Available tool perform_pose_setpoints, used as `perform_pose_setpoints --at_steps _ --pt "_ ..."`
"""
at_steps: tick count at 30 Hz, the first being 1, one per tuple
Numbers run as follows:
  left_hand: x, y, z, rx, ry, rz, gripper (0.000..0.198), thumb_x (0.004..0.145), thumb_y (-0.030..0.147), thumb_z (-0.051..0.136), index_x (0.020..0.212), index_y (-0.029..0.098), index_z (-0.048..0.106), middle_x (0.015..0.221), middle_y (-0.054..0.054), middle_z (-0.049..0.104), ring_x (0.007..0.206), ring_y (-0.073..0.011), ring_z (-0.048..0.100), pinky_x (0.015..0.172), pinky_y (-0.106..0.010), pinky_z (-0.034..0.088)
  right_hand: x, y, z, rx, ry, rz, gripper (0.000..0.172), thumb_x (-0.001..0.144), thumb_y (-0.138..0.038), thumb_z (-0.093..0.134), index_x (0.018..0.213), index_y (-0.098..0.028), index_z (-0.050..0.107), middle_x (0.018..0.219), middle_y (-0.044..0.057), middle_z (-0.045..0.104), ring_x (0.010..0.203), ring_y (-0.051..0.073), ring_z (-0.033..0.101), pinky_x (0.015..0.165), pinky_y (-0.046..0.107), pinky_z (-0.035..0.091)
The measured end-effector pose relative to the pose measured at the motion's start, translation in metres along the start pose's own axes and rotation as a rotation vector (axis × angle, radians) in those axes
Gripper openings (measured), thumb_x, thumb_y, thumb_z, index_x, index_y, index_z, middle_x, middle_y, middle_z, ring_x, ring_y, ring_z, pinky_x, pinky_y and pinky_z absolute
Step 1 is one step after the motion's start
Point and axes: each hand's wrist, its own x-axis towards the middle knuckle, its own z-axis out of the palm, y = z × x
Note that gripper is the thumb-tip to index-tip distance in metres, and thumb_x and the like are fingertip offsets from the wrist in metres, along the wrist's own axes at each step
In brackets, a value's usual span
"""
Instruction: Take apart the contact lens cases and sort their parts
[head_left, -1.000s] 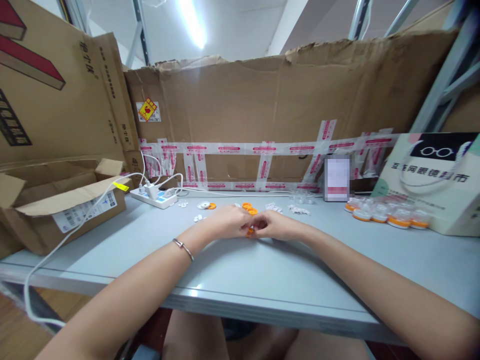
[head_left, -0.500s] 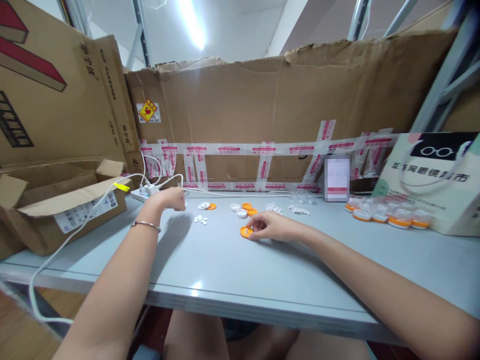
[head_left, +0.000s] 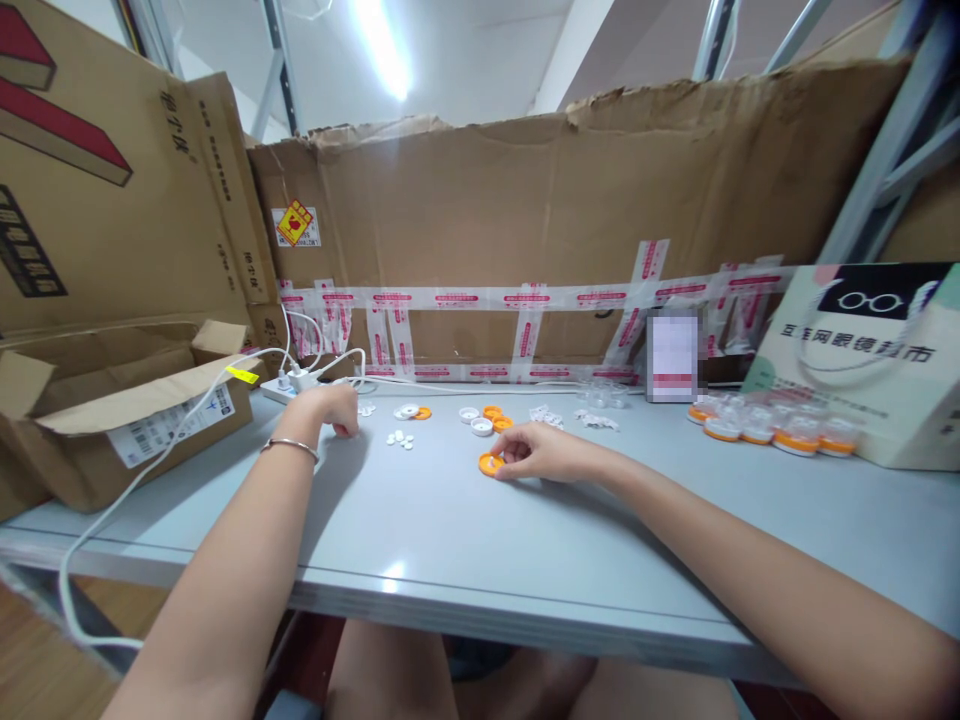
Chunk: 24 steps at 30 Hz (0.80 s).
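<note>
At the far left of the surface (head_left: pixel 450 540) we see an open cardboard box (head_left: pixel 112 400). Beside it the left hand (head_left: pixel 330 408) rests with its fingers curled under; whether it grips anything we cannot tell. Small white pieces (head_left: pixel 400 438) lie just to its right, within easy reach. Further right, the right hand (head_left: pixel 540 452) pinches an orange ring (head_left: pixel 489 463) flat on the surface, probably to steady it. Orange-based cases (head_left: pixel 772 430) stand in a row near a paper bag (head_left: pixel 862 360), well apart from the loose parts.
</note>
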Motion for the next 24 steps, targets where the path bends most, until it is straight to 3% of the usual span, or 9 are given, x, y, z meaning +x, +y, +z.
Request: perform_pose_setpoints --at_steps 3,5,7,8,10,13,17,24 --pt "-0.002 0.007 -0.004 -0.001 0.059 0.005 0.005 0.051 0.015 0.052 0.047 0.013 0.054 0.055 -0.003 0.058 0.053 -0.0134 0.049 0.050 -0.022 0.036 0.000 0.000 0.000 -0.003 0.003 0.005 0.037 0.063 -0.042 0.062 0.089 -0.017 0.064 0.070 0.002 0.053 0.061 0.011 0.045 0.054 0.023 0.034" --pt "-0.003 0.020 -0.004 -0.020 0.180 0.080 0.009 0.057 0.018 0.050 0.057 0.014 0.058 0.064 -0.003 0.061 0.060 -0.0133 0.052 0.054 -0.021 0.037 0.001 0.001 0.000 0.000 0.005 0.004 0.037 0.062 -0.042 0.063 0.089 -0.016 0.064 0.070 0.002 0.053 0.061 0.011 0.045 0.054 0.023 0.033" --pt "-0.004 0.041 -0.002 -0.071 0.358 0.282 0.014 0.064 0.022 0.050 0.066 0.014 0.061 0.069 -0.003 0.062 0.064 -0.0128 0.053 0.057 -0.020 0.037 0.001 0.002 0.001 0.008 0.006 -0.003 0.037 0.062 -0.042 0.063 0.088 -0.016 0.064 0.069 0.001 0.053 0.060 0.011 0.044 0.053 0.022 0.033" --pt "-0.005 0.054 0.001 -0.117 0.388 0.405 0.015 0.067 0.025 0.050 0.070 0.015 0.062 0.071 -0.002 0.063 0.065 -0.0121 0.053 0.057 -0.020 0.037 0.001 0.003 0.001 0.014 0.004 -0.008 0.036 0.062 -0.042 0.063 0.088 -0.016 0.064 0.068 0.001 0.052 0.059 0.010 0.043 0.052 0.022 0.032" --pt "-0.010 0.081 0.009 -0.207 0.382 0.663 0.018 0.072 0.028 0.050 0.078 0.016 0.062 0.076 -0.001 0.063 0.068 -0.0107 0.054 0.060 -0.019 0.038 0.002 0.004 0.001 0.027 -0.002 -0.021 0.035 0.063 -0.041 0.062 0.087 -0.016 0.063 0.066 -0.001 0.051 0.058 0.010 0.042 0.051 0.022 0.031" --pt "-0.018 0.113 0.020 -0.235 0.274 0.857 0.019 0.073 0.029 0.053 0.085 0.016 0.061 0.081 -0.002 0.062 0.070 -0.0101 0.054 0.060 -0.018 0.038 0.003 0.005 0.001 0.037 -0.021 -0.048 0.030 0.063 -0.039 0.062 0.082 -0.016 0.062 0.063 -0.002 0.048 0.056 0.009 0.040 0.050 0.021 0.030" --pt "-0.022 0.127 0.028 -0.184 0.256 0.902 0.014 0.073 0.025 0.057 0.082 0.016 0.062 0.077 -0.002 0.062 0.069 -0.0106 0.054 0.060 -0.019 0.038 0.003 0.004 0.000 0.036 -0.027 -0.052 0.026 0.064 -0.036 0.061 0.078 -0.015 0.060 0.061 -0.003 0.045 0.055 0.008 0.039 0.050 0.021 0.030" --pt "-0.017 0.123 0.031 -0.236 0.285 0.894 0.021 0.070 0.034 0.060 0.082 0.016 0.061 0.080 -0.002 0.059 0.072 -0.0120 0.053 0.062 -0.021 0.039 0.003 0.004 0.000 0.018 -0.016 -0.036 0.028 0.063 -0.038 0.061 0.079 -0.015 0.060 0.062 -0.003 0.046 0.056 0.009 0.040 0.051 0.021 0.031"
